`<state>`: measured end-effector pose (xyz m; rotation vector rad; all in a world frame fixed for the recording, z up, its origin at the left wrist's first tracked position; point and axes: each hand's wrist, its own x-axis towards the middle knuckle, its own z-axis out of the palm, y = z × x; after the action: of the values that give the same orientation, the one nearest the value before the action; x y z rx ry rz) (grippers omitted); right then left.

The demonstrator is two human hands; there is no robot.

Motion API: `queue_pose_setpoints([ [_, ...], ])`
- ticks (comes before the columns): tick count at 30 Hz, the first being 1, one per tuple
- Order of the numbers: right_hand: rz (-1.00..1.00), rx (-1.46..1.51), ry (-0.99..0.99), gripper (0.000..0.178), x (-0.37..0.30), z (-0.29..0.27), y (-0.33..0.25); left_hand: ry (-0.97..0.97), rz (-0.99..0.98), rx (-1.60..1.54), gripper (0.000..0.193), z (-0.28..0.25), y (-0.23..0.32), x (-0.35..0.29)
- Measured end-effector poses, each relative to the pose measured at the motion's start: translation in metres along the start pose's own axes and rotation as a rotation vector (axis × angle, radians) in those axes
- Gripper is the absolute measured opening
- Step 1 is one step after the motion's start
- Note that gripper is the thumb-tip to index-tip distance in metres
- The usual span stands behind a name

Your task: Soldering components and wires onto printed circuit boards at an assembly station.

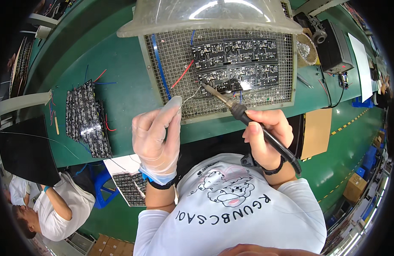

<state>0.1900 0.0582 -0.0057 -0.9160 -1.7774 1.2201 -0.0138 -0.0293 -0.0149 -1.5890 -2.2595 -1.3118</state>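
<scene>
A black panel of circuit boards (pixel 235 64) lies on a wire mesh grate (pixel 180 51) in front of me. My left hand (pixel 157 141), in a thin translucent glove, pinches a thin strand of solder wire (pixel 191 95). Its far end reaches the panel's lower left edge. Bare, my right hand (pixel 269 134) grips the black handle of a soldering iron (pixel 237 110). The iron's tip meets the board's edge close to the end of the solder; whether they touch I cannot tell. A red wire (pixel 183 73) and a blue wire (pixel 160 66) stretch out left of the panel.
A clear plastic hood (pixel 209 19) overhangs the grate's far side. More board panels (pixel 86 119) with red and blue wires lie on the green bench at left. At right stand a black soldering station (pixel 335 47) and a tub of metal scraps (pixel 306 50). Another person (pixel 60 205) sits at lower left.
</scene>
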Motion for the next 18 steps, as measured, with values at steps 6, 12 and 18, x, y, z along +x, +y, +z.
queue_pose_setpoints([
  [6,-0.362,-0.170,0.024,0.029,0.000,0.010,0.007,0.017,0.000,0.007,0.033,0.003,-0.001,0.000],
  [12,-0.498,-0.209,-0.063,0.041,0.004,0.017,0.010,0.021,0.004,-0.005,0.032,0.006,-0.002,0.000],
  [18,-0.558,-0.234,-0.055,0.041,0.004,0.019,0.010,0.050,0.058,0.015,0.035,0.008,-0.004,0.001],
])
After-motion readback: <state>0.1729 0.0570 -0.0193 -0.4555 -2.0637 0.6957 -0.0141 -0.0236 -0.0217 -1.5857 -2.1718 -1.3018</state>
